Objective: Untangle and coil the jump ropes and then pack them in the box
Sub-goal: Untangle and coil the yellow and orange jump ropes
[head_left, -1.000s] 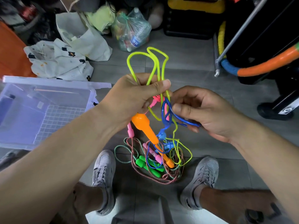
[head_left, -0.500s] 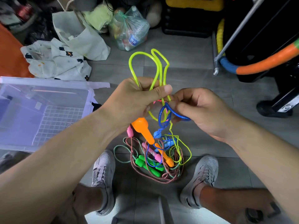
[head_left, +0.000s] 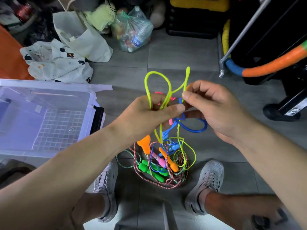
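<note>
My left hand [head_left: 149, 116] grips a bundle of neon yellow rope [head_left: 147, 82] loops, with pink rope strands showing behind its fingers. An orange handle [head_left: 145, 145] hangs just below that fist. My right hand [head_left: 214, 108] pinches one yellow loop between thumb and forefinger and holds it up to the right. A blue rope [head_left: 194, 129] loop hangs under the right palm. On the floor between my shoes lies a tangled pile [head_left: 166, 166] of braided red and green rope, green handles, a pink handle and a second orange handle. The clear plastic box [head_left: 48, 117] stands open at the left.
My two grey shoes [head_left: 206, 185] flank the pile on the grey tile floor. White bags [head_left: 78, 40], a printed cloth and a plastic bag of bottles [head_left: 132, 32] lie behind. A metal pole and an orange and blue padded hoop [head_left: 272, 63] stand at the right.
My right hand has let go of the blue loop and now pinches a yellow loop, pulling it up and right out of the bundle. The orange handle hangs lower.
</note>
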`<state>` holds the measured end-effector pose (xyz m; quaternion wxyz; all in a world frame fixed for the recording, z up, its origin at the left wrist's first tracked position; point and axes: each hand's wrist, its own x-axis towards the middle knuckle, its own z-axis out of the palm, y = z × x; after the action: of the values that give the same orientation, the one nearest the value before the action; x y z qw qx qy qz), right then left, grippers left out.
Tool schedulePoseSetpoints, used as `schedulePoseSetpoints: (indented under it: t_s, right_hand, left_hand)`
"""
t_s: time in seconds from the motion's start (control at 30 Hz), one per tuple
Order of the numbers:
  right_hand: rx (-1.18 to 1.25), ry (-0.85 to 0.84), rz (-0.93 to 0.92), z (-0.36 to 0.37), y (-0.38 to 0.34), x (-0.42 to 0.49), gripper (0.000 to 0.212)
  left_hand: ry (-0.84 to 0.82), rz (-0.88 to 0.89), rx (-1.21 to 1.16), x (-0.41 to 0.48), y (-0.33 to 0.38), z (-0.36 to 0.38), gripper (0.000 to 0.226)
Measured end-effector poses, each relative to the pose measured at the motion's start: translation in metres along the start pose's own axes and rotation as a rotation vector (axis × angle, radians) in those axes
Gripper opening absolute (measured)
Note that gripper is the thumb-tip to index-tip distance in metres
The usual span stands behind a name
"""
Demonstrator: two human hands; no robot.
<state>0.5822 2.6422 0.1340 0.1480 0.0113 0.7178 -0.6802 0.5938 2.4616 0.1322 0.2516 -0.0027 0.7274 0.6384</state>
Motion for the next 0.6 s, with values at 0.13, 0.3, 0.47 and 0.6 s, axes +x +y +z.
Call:
schedulePoseSetpoints:
  t_s: [0.13,0.3,0.47,0.6]
  right_hand:
    - [-0.011,-0.067,0.055,0.003,0.003,-0.002,0.013]
    - [0.092,-0.019,0.054,-0.001,0.003,0.0,0.015]
    - [0.194,0.063,-0.061,-0.009,-0.009,0.004,0.012]
    - [0.381,0.08,-0.059,-0.018,-0.031,-0.003,0.021]
  left_hand:
    - [0.034,0.037,-0.05,0.003,0.001,0.002,0.032]
    - [0.044,-0.03,0.141,0.007,-0.007,-0.004,0.016]
    - [0.004,-0.211,0.173,0.008,-0.009,-0.013,0.021]
    - [0.019,-0.365,0.179,0.01,-0.013,-0.018,0.026]
